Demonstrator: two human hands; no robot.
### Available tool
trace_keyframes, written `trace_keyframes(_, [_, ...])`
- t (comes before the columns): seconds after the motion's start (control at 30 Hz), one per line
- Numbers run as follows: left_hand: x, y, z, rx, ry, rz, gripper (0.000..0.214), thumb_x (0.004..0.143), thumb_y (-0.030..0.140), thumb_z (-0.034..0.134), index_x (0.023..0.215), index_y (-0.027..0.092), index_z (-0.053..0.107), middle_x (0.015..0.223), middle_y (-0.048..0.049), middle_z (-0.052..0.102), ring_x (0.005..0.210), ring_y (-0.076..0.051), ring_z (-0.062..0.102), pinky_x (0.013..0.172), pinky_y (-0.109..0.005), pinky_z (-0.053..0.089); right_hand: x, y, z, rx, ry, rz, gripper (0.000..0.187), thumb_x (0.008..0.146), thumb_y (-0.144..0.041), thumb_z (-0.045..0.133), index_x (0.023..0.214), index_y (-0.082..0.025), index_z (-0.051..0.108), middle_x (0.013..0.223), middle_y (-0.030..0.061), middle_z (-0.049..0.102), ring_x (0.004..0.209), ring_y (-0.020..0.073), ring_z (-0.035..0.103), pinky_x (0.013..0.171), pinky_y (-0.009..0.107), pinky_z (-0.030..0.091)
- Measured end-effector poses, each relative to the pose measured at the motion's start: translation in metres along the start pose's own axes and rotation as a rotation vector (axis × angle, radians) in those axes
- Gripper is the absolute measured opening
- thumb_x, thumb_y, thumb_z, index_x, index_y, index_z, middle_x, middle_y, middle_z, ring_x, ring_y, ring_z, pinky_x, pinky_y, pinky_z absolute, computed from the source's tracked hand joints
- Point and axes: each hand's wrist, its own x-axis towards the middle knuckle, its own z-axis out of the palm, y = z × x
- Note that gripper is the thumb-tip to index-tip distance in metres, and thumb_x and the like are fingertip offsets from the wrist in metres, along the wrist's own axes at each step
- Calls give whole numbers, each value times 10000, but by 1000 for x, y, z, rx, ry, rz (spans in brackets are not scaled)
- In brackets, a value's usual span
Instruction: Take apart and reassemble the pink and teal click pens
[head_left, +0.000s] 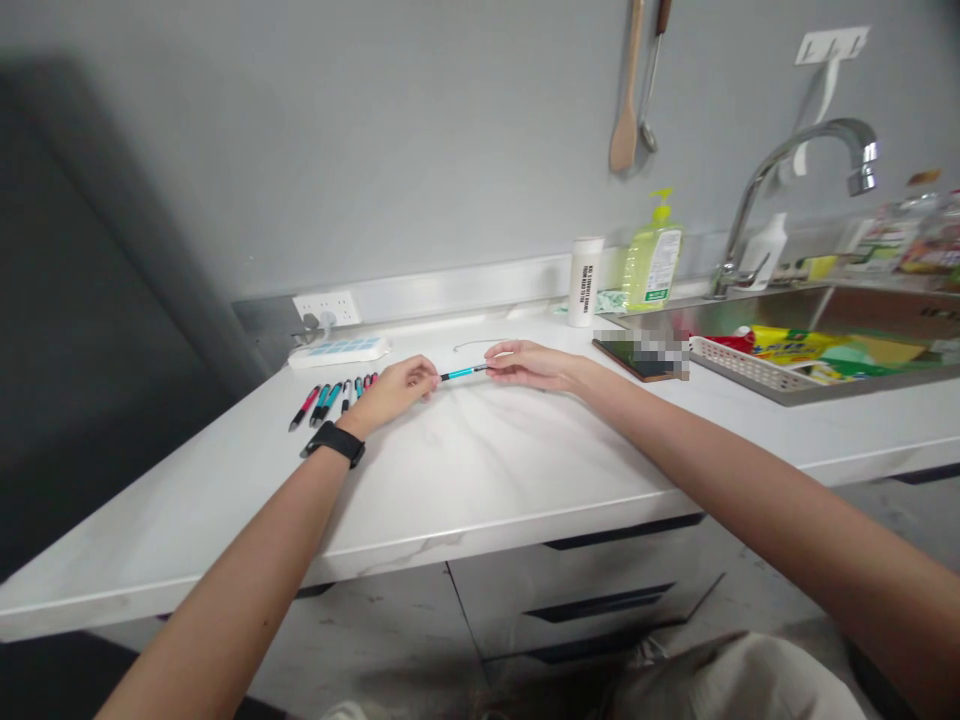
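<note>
A teal and black pen (463, 373) is held level just above the white countertop (480, 470), gripped at both ends. My left hand (399, 390), with a black watch on its wrist, is closed on the pen's left end. My right hand (529, 364) pinches its right end. A row of several pens (330, 398), red, teal and black, lies on the counter just left of my left hand.
A white power strip (339, 350) lies by the wall behind the pens. A white bottle (584, 281), a green soap dispenser (654, 256) and a dark phone (637, 358) stand to the right. Farther right is a steel sink (810, 385) with a tap (795, 175) and packets inside.
</note>
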Motion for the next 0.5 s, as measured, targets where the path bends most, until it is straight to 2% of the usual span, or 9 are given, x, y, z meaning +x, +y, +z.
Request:
trace_keyframes(0.1, [-1,7,-5,305,56,106,185,757,353,585,779,170,571,714,-12,584,685,-144,521,660,-261,381,2,1,3,-26,-15,68,86,743,-46,641,802,-100,612,804,66,668,707,99,660,719,191,565])
trace_keyframes(0.2, [-2,11,-8,448,59,186,174,741,351,604,753,179,580,778,-28,597,732,-162,513,686,-268,373,2,1,7,-71,-13,79,89,738,-65,654,810,-100,615,817,80,682,703,110,666,701,199,571])
trace_keyframes(0.33, [-3,12,-11,482,69,188,151,759,331,580,771,182,601,785,-38,611,742,-173,524,695,-270,373,3,3,13,-188,6,-56,170,677,-63,700,811,-124,616,769,47,677,661,113,659,658,219,571])
trace_keyframes(0.5, [-4,11,-13,358,24,108,192,740,357,593,725,171,635,671,-20,624,633,-153,525,624,-250,373,10,9,15,-284,45,-171,234,602,-107,750,778,-145,601,715,26,662,645,142,657,668,291,557])
